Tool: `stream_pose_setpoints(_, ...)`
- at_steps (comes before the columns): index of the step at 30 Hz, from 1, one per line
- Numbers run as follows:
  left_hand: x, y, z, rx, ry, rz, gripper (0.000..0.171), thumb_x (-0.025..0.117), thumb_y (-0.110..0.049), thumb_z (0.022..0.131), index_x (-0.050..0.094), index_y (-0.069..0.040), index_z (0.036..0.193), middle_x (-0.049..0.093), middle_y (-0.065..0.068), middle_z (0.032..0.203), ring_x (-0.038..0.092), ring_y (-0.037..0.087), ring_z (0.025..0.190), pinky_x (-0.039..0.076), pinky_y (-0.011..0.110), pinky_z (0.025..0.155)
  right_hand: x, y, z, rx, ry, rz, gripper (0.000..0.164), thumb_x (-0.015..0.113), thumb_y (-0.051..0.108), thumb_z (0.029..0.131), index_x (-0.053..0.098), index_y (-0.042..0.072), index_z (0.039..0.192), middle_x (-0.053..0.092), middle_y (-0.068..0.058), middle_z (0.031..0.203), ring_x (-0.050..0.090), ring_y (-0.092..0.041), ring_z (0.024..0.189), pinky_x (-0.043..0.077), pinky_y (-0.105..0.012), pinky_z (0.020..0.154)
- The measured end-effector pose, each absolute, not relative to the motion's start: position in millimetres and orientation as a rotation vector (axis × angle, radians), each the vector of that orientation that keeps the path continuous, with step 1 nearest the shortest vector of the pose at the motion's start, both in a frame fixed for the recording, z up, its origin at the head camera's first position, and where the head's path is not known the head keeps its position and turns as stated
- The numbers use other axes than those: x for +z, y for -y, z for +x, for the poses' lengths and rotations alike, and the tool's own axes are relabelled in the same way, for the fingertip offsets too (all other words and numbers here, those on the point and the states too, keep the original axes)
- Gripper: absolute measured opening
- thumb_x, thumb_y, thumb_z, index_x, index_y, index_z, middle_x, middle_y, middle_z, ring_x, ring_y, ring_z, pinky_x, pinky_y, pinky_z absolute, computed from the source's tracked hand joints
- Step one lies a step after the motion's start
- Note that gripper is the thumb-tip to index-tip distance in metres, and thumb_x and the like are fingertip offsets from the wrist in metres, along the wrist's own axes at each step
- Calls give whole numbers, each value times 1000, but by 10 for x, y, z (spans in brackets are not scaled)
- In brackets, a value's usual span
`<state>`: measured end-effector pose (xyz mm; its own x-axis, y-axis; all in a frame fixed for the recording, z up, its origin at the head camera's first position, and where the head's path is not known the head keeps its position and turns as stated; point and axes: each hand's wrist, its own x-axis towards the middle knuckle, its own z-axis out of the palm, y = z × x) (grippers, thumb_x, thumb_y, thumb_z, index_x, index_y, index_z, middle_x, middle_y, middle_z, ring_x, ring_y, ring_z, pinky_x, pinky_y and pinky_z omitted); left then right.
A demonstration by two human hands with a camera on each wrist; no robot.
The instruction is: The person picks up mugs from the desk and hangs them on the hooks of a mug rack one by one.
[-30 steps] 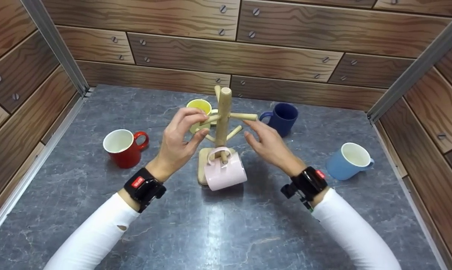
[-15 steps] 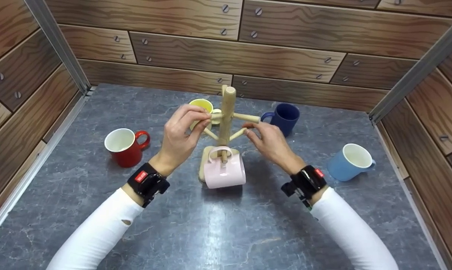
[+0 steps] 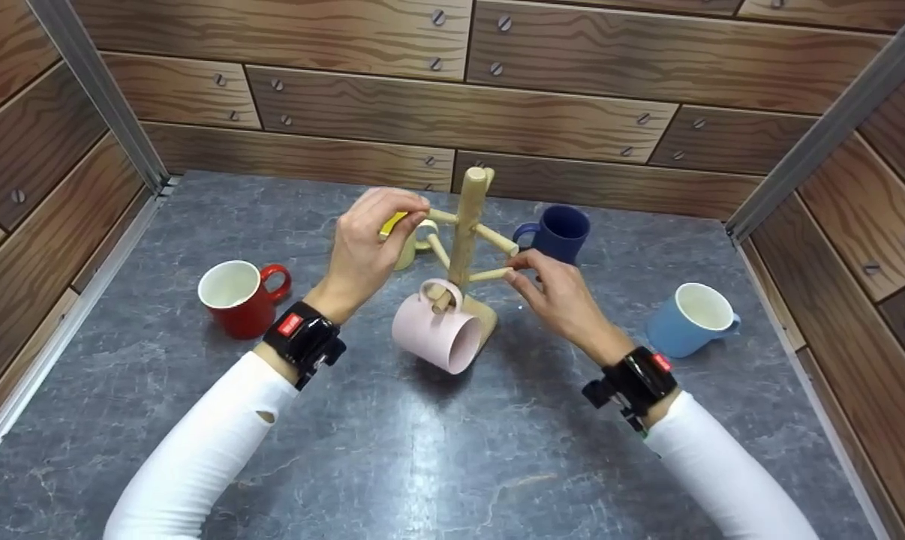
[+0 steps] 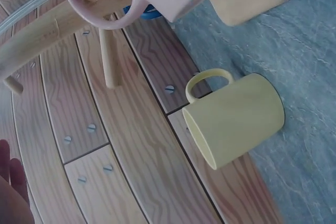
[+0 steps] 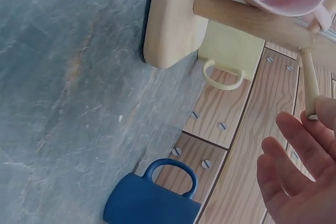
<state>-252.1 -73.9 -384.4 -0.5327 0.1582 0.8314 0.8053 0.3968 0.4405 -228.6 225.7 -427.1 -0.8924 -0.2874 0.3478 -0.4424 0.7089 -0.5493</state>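
A wooden mug tree [image 3: 467, 217] stands mid-table, and a pale pink mug [image 3: 431, 330] hangs by its handle on a low front peg. With thumb and fingertips my left hand [image 3: 370, 236] pinches the end of the upper left peg; in the left wrist view only part of this hand shows. My right hand [image 3: 561, 296] pinches the tip of the lower right peg [image 5: 310, 80] between thumb and fingers. Behind my left hand a yellow mug [image 4: 236, 119] is partly hidden. A dark blue mug [image 3: 563, 231] stands behind my right hand.
A red mug [image 3: 244, 304] stands upright on the left of the grey table [image 3: 332, 465]. At the right is a light blue mug [image 3: 689, 322]. Wood-patterned panels [image 3: 362, 97] close off the back and both sides.
The mug tree has turned clockwise as seen from above, and the pink mug swung left with it. My left hand moved away from me; my right hand came to the lower right peg.
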Motion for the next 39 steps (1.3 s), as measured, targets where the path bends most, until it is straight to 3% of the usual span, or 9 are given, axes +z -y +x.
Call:
stream_pose_setpoints(5,-3795,667,-2580,-1172,1986,-806,13,81,-8,108,84,2,114,89,19,121,84,39,122,66,50,115,-4290,-2326,-2200,990,2678,552,20,77,13,113,76,-3,125,85,-26,126,82,-47,118,67,-66,105)
stream_pose_setpoints(11,-3749,591,-2634,-1187,2037,-794,15,80,-11,108,85,1,115,89,19,129,84,41,130,66,56,108,-4328,-2378,-2110,986,2630,581,15,78,11,112,78,-2,119,86,-21,114,84,-40,106,71,-57,96)
stream_pose_setpoints(17,-3695,531,-2705,-1258,2078,-829,14,76,-8,110,81,4,116,87,21,134,84,42,131,67,52,117,-4366,-2400,-2021,939,2589,624,12,80,11,111,79,0,115,86,-16,105,83,-34,96,72,-50,88)
stream_pose_setpoints(26,-3683,487,-2736,-1368,2127,-810,17,73,-10,114,78,5,121,82,21,144,84,40,132,68,52,115,-4378,-2359,-1929,903,2565,650,11,82,10,110,77,1,112,86,-17,105,82,-34,95,71,-49,88)
stream_pose_setpoints(32,-3787,520,-2724,-1383,2112,-840,32,66,-10,118,72,7,144,71,24,162,71,44,153,54,52,135,-4341,-2443,-1903,883,2593,638,31,80,13,111,74,-6,136,84,-23,121,82,-41,112,70,-60,94)
stream_pose_setpoints(35,-3861,564,-2710,-1361,2132,-839,47,66,-13,116,62,6,159,64,25,170,64,45,160,48,53,140,-4296,-2567,-1892,853,2610,597,45,79,16,112,69,-6,150,81,-25,136,79,-46,126,67,-66,106)
stream_pose_setpoints(39,-3964,685,-2689,-1348,2235,-790,55,65,-19,116,57,2,166,55,23,180,56,46,167,41,58,144,-4258,-2785,-1880,766,2617,562,54,80,19,111,65,-5,158,75,-28,153,73,-51,140,58,-70,123)
